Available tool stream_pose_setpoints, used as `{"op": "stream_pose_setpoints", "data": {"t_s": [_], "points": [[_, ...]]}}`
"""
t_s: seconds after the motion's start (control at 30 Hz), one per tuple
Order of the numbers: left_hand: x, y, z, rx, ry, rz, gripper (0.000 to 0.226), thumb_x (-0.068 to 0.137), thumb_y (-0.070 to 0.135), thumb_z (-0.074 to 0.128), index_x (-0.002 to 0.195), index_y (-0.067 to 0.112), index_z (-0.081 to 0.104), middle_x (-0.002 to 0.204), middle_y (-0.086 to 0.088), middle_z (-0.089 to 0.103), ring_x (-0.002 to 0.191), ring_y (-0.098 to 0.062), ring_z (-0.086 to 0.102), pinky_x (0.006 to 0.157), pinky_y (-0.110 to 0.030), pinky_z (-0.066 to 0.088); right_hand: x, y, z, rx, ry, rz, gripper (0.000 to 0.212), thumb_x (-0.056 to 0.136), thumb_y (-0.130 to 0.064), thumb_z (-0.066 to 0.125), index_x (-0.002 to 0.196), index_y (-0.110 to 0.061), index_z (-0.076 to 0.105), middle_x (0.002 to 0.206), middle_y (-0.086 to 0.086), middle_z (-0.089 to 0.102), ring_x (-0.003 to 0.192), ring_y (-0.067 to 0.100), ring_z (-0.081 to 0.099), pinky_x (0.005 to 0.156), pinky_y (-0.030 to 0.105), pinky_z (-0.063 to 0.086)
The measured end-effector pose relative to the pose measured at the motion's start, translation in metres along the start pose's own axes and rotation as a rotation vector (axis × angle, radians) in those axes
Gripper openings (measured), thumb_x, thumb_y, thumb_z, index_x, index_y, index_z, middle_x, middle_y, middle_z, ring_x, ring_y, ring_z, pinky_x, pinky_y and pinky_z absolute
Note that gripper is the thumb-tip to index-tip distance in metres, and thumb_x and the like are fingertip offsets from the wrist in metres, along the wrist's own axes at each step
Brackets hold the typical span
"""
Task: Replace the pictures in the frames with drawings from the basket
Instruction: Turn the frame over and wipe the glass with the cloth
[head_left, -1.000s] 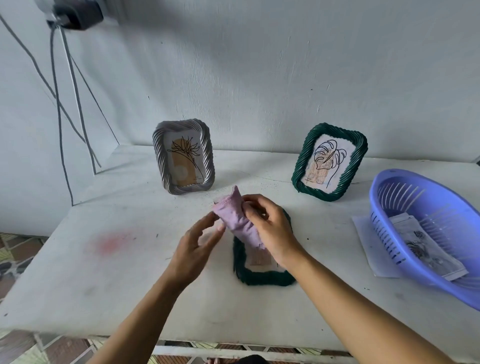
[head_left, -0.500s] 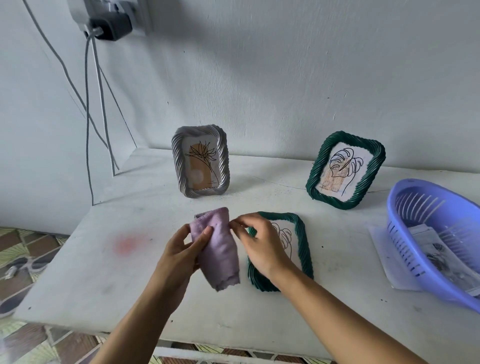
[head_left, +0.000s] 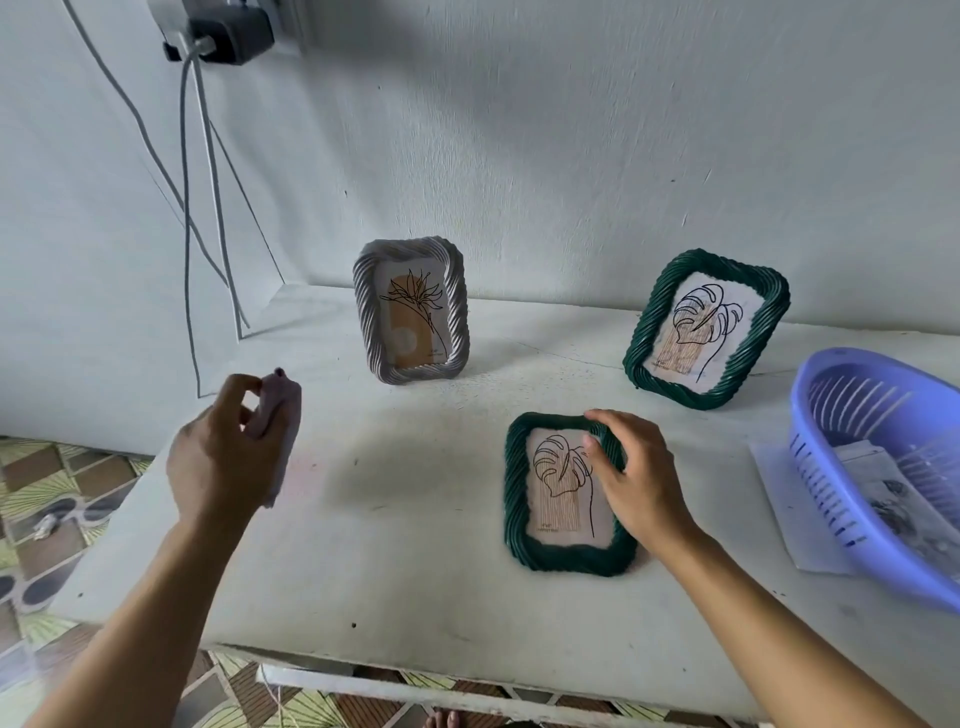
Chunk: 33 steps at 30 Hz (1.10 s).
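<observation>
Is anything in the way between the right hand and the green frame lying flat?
Nothing visible. The right hand rests on the flat green frame at its right edge; the left hand holds the purple cloth off to the left.

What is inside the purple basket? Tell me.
Inside the purple basket lie printed paper sheets, blurred. How many are stacked cannot be seen, and the basket's right end is out of frame.

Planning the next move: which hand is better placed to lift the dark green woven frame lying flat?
The right hand: its fingers are at the flat-lying dark green woven frame. The left hand is off aside, holding a crumpled lilac cloth.
</observation>
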<state>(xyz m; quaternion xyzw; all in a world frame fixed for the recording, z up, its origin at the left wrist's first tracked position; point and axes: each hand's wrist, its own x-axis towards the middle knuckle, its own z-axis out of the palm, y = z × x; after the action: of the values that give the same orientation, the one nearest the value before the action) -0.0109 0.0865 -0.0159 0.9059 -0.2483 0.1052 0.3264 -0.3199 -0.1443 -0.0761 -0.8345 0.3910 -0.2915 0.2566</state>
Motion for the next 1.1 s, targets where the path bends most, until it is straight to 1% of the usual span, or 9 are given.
{"op": "stream_pose_setpoints", "data": {"t_s": [0.1, 0.2, 0.4, 0.5, 0.63, 0.77, 0.87, 0.97, 1.1], "points": [[-0.004, 0.003, 0.022, 0.136, 0.030, 0.179, 0.022, 0.096, 0.044, 0.059, 0.091, 0.022, 0.057, 0.069, -0.004, 0.068, 0.062, -0.041, 0.062, 0.059, -0.039, 0.047, -0.004, 0.004, 0.005, 0.019, -0.017, 0.006, 0.032, 0.096, -0.027, 0.063, 0.128, -0.022, 0.063, 0.127, -0.005, 0.064, 0.125, 0.018, 0.052, 0.104, 0.051, 0.043], [-0.013, 0.008, 0.042, 0.187, -0.083, 0.183, 0.022, 0.094, 0.046, 0.062, 0.092, 0.025, 0.057, 0.082, -0.007, 0.067, 0.069, -0.039, 0.064, 0.066, -0.040, 0.046, -0.007, 0.006, 0.008, 0.029, -0.013, 0.004, 0.032, 0.096, -0.023, 0.064, 0.127, -0.020, 0.063, 0.128, -0.005, 0.063, 0.125, 0.017, 0.053, 0.106, 0.049, 0.043], [-0.033, 0.029, 0.052, 0.252, -0.268, 0.211, 0.031, 0.094, 0.047, 0.060, 0.116, 0.027, 0.069, 0.109, -0.012, 0.061, 0.090, -0.044, 0.066, 0.078, -0.044, 0.048, -0.010, 0.009, 0.003, 0.082, -0.020, 0.010, 0.033, 0.096, -0.020, 0.064, 0.128, -0.016, 0.060, 0.128, -0.003, 0.061, 0.123, 0.013, 0.052, 0.109, 0.035, 0.042], [-0.040, 0.022, 0.056, 0.244, -0.230, 0.369, 0.023, 0.099, 0.040, 0.057, 0.112, 0.029, 0.071, 0.111, -0.003, 0.062, 0.091, -0.038, 0.058, 0.075, -0.041, 0.047, -0.013, 0.012, 0.001, 0.110, -0.030, 0.022, 0.035, 0.096, -0.019, 0.063, 0.131, -0.015, 0.058, 0.132, -0.002, 0.059, 0.126, 0.013, 0.052, 0.110, 0.034, 0.041], [-0.044, -0.002, 0.068, 0.168, -0.156, 0.504, 0.032, 0.097, 0.035, 0.050, 0.111, 0.018, 0.073, 0.104, -0.007, 0.057, 0.089, -0.033, 0.045, 0.072, -0.043, 0.047, -0.019, 0.015, 0.003, 0.095, -0.025, 0.057, 0.044, 0.097, -0.018, 0.061, 0.139, -0.009, 0.052, 0.140, 0.004, 0.056, 0.132, 0.018, 0.050, 0.113, 0.037, 0.040], [-0.053, -0.009, 0.075, 0.139, -0.273, 0.452, 0.048, 0.099, 0.040, 0.036, 0.135, 0.020, 0.061, 0.138, -0.002, 0.056, 0.122, -0.031, 0.052, 0.085, -0.043, 0.039, -0.025, 0.016, 0.009, -0.009, -0.030, 0.084, 0.050, 0.098, -0.020, 0.060, 0.144, -0.007, 0.048, 0.144, 0.009, 0.051, 0.136, 0.025, 0.046, 0.114, 0.041, 0.038], [-0.063, -0.007, 0.076, 0.243, -0.364, 0.435, 0.063, 0.101, 0.043, 0.018, 0.151, 0.014, 0.042, 0.159, -0.004, 0.039, 0.145, -0.019, 0.039, 0.096, -0.044, 0.036, -0.026, 0.012, 0.011, -0.108, -0.019, 0.120, 0.051, 0.099, -0.025, 0.059, 0.145, -0.006, 0.047, 0.145, 0.013, 0.051, 0.135, 0.029, 0.044, 0.114, 0.041, 0.036], [-0.061, -0.004, 0.073, 0.292, -0.416, 0.466, 0.071, 0.100, 0.046, 0.008, 0.152, 0.008, 0.037, 0.160, -0.007, 0.036, 0.148, -0.020, 0.033, 0.097, -0.047, 0.037, -0.022, 0.007, 0.011, -0.208, -0.023, 0.125, 0.050, 0.098, -0.029, 0.059, 0.143, -0.008, 0.049, 0.141, 0.011, 0.055, 0.131, 0.030, 0.047, 0.109, 0.041, 0.036], [-0.058, 0.005, 0.069, 0.294, -0.446, 0.396, 0.077, 0.094, 0.054, 0.007, 0.153, 0.016, 0.037, 0.162, 0.000, 0.033, 0.150, -0.013, 0.028, 0.103, -0.046, 0.031, -0.016, -0.001, 0.008, -0.288, -0.057, 0.200, 0.051, 0.098, -0.036, 0.057, 0.143, -0.015, 0.049, 0.141, 0.008, 0.053, 0.129, 0.031, 0.046, 0.099, 0.046, 0.037]]}}
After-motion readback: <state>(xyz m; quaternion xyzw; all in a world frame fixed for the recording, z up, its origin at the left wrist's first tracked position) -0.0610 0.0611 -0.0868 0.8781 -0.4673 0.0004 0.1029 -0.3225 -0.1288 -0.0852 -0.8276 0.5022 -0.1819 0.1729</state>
